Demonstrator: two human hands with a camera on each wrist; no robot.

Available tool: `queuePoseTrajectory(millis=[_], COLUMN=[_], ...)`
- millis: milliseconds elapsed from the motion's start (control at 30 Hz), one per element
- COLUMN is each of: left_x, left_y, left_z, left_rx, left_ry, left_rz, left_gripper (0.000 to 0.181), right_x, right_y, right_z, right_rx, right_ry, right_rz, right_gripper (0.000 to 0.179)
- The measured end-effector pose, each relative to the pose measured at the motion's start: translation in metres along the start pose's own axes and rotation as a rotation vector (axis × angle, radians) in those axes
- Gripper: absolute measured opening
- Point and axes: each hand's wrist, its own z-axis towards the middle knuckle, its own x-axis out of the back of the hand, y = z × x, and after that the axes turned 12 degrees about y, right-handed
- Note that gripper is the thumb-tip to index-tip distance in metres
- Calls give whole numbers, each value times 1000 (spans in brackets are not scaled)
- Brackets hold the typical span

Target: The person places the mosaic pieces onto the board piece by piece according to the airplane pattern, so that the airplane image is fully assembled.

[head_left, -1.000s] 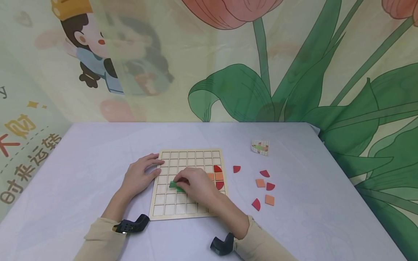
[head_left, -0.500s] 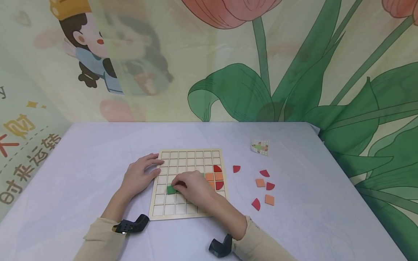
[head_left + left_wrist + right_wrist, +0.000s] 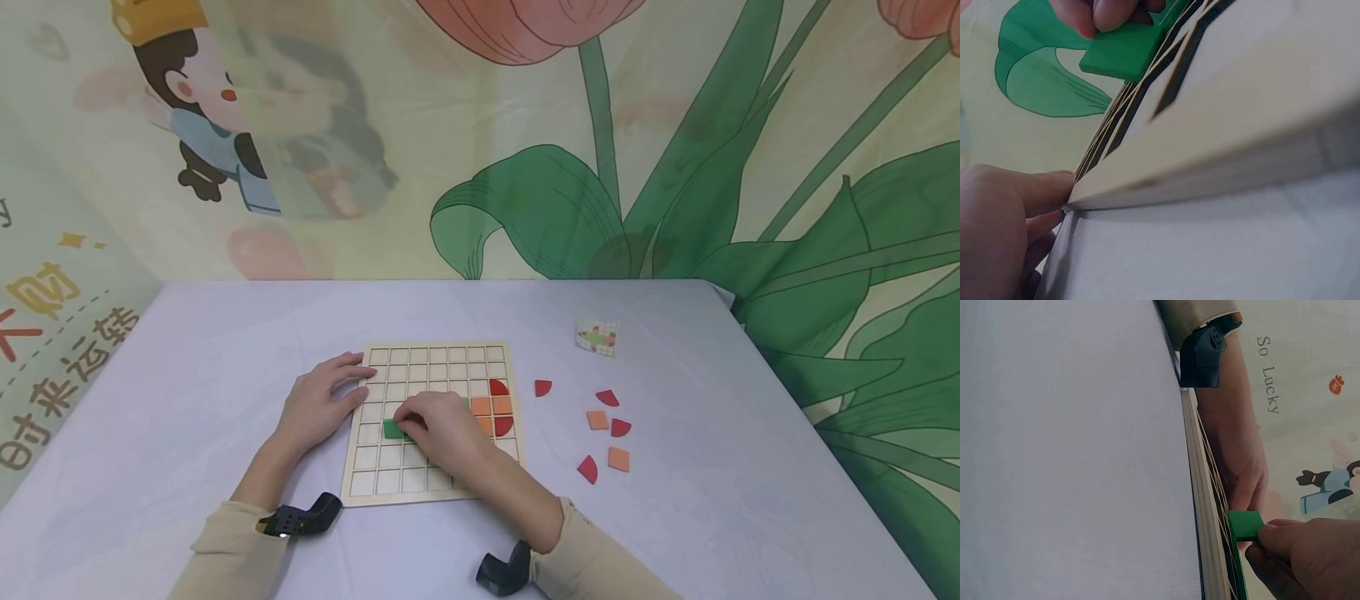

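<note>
My right hand (image 3: 453, 433) pinches a green square tile (image 3: 392, 428) between thumb and fingertips, over the left part of a wooden grid board (image 3: 390, 482). In the left wrist view the green tile (image 3: 1116, 53) stands tilted above the board's raised grid lines. More green shows beside it, mostly hidden by the hand. My left hand (image 3: 318, 400) rests at the board's left edge, its thumb and fingertips touching the rim. Orange square tiles (image 3: 491, 406) and red quarter-circle tiles (image 3: 498, 387) lie in cells at the board's right side.
Right of the board lie loose red quarter-circle tiles (image 3: 587, 470) and two orange square tiles (image 3: 618, 459). A small picture card (image 3: 597, 338) showing a coloured grid pattern lies farther back. The white-covered table (image 3: 675, 517) ends at a printed backdrop (image 3: 525, 217).
My right hand has shifted slightly left and toward me with the green tile, then barely moved. The tile's visible end looks squarer to the grid than before. My left hand has stayed in place.
</note>
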Motion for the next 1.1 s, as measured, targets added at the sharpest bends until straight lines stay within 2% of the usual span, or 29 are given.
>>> queuePoseTrajectory(millis=[400,800,1100], left_x=[-3,-3,-1], left_y=[-5,-3,-2], left_z=[1,0,1], left_rx=[-18,-21,-1], left_ry=[14,25,8], left_rz=[3,1,0], left_gripper=[31,30,31], right_x=[-3,-4,-4], right_y=[-4,-4,-2], right_z=[-2,-2,-3], right_rx=[23,56,91], right_ry=[18,26,5], right_rz=[-31,-58,-106], right_gripper=[6,8,11])
